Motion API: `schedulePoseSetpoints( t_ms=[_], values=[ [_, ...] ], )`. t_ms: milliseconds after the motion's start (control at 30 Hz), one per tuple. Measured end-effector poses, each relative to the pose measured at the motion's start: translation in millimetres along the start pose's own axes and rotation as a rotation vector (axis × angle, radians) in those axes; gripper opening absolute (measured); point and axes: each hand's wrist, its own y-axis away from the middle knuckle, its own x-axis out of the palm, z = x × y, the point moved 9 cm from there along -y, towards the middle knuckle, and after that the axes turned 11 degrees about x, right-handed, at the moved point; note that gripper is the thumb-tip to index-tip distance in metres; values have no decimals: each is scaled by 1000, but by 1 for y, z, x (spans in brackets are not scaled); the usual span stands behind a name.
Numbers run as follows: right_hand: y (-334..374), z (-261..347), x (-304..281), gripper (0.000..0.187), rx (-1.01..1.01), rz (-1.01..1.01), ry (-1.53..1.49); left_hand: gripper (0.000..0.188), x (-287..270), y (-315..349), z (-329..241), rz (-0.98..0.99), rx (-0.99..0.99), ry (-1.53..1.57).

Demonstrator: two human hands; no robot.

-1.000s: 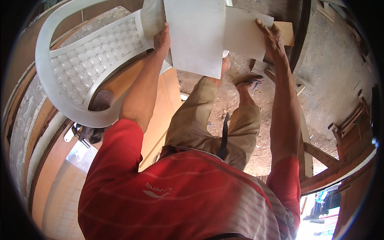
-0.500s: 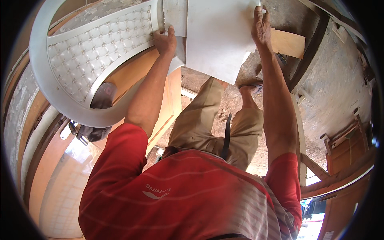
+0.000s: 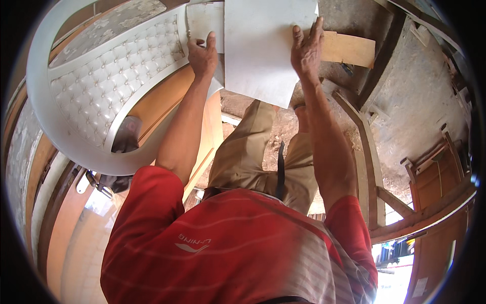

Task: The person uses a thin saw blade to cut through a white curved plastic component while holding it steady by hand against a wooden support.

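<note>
A white flat panel point(image 3: 260, 55) extends before me beyond my knees, with a narrower pale board point(image 3: 205, 23) just left of it. My right hand point(image 3: 307, 53) is against the panel's right edge, thumb and fingers spread apart. My left hand point(image 3: 202, 60) rests at the pale board, its thumb raised and apart from the partly hidden fingers. Next to that hand, a large white rounded frame point(image 3: 38, 96) surrounds a tufted, button-patterned white cushion panel point(image 3: 116, 71). What supports the white panel is hidden beneath it.
A light wooden board point(image 3: 349, 49) juts out right of the panel. Orange-brown wooden panels point(image 3: 167, 96) stand under the white frame. A curved wooden frame point(image 3: 372, 177) runs along my right, beside a brown wooden piece point(image 3: 438, 187). A dark bag-like object point(image 3: 119, 177) sits lower left.
My right hand has shifted left, and its fingers now spread along the panel's edge. In the picture, the panel and white frame sit slightly further left. My left hand has moved slightly left.
</note>
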Motion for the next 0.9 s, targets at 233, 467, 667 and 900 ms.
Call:
schedulePoseSetpoints(
  t_ms=[233, 467, 667, 900],
  values=[
    [20, 22, -20, 78, -13, -69, 418, 68, 26, 15, -14, -5, -210, 167],
    [-21, 29, -23, 71, -43, 126, 223, 60, 59, 43, 60, -6, -567, 490],
    [-17, 26, -24, 73, 18, 183, 191, 54, 50, 45, 56, -168, -448, 513],
    [-21, 25, -24, 70, 58, 137, 265, 60, 34, 26, -36, 89, -79, 153]
  ],
)
